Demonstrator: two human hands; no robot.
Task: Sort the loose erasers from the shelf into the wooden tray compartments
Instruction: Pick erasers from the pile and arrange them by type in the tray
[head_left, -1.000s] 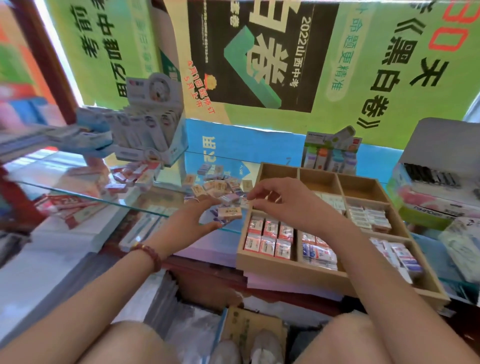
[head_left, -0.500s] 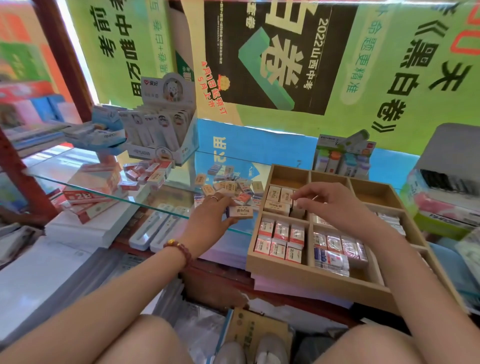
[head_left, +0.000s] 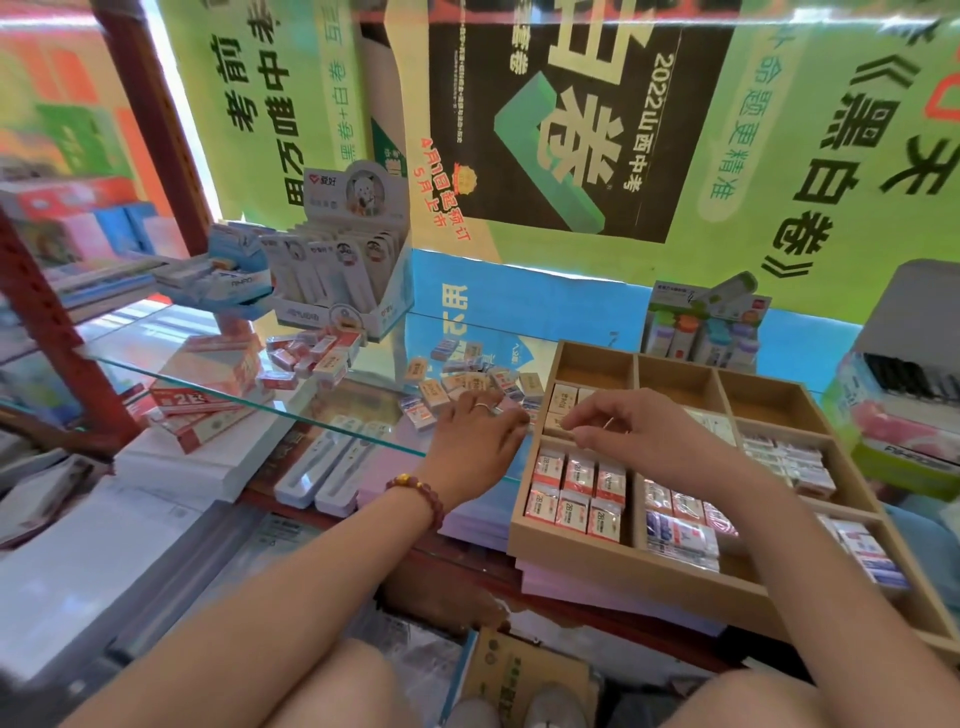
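Right hand (head_left: 641, 436) covers tan erasers (head_left: 563, 401) in tray (head_left: 571, 560).

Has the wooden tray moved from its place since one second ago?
No. The wooden tray still rests at the same spot on the purple paper stack.

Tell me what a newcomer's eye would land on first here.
The big green and black poster fills the background. Below it, the left hand and right hand sit close together at the left edge of the wooden tray, beside loose erasers scattered on the glass shelf.
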